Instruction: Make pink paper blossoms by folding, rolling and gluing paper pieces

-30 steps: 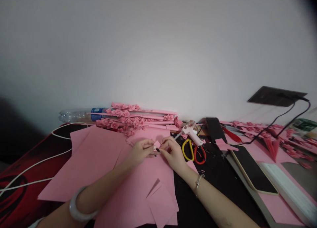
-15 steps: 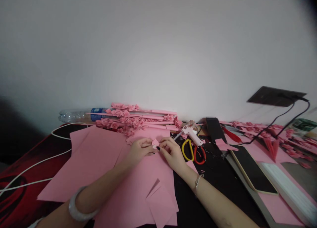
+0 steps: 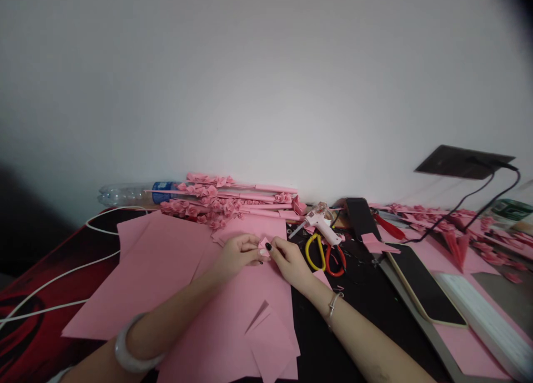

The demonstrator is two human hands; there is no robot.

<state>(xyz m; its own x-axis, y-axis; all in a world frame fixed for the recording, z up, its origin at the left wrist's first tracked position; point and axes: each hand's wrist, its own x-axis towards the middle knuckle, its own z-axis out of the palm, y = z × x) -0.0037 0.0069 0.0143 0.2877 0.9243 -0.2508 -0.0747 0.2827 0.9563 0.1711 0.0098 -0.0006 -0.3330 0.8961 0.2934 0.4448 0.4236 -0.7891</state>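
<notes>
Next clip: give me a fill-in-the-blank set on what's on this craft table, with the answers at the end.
1. The left hand and right hand together pinch a small folded paper piece coloured ____.
2. The scissors have one yellow handle and one ____ handle.
3. The plastic bottle by the wall lies on its ____.
Missing words: pink; red; side.

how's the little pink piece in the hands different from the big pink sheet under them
The folded pink piece is tiny, while the pink sheet is far larger and spreads across the table. The folded pink piece is creased into folds; the pink sheet lies flat. The piece is pinched between the left hand and the right hand, and the sheet rests beneath them. Both look like the same pink paper.
</notes>
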